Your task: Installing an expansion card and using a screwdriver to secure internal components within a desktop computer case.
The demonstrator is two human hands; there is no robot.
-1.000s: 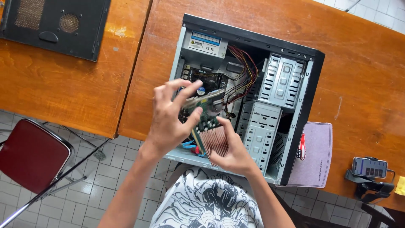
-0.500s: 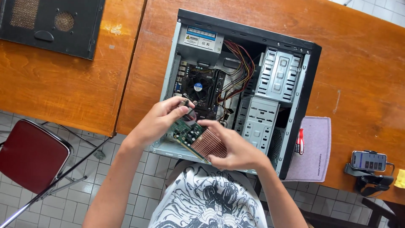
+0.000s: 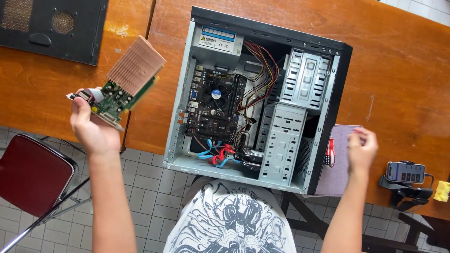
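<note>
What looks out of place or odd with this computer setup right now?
The expansion card with the copper-coloured heatsink is out of the open computer case, held up in the left hand over the wooden table. The case's black side panel lies apart at the far left. Nothing looks spilled or broken.

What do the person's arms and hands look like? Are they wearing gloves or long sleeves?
No gloves and no long sleeves. Both forearms are bare up to the bottom of the picture, and the left hand and right hand are bare too. No watch, ring or bracelet shows. Below is a white shirt with a dark grey drawn pattern.
</note>
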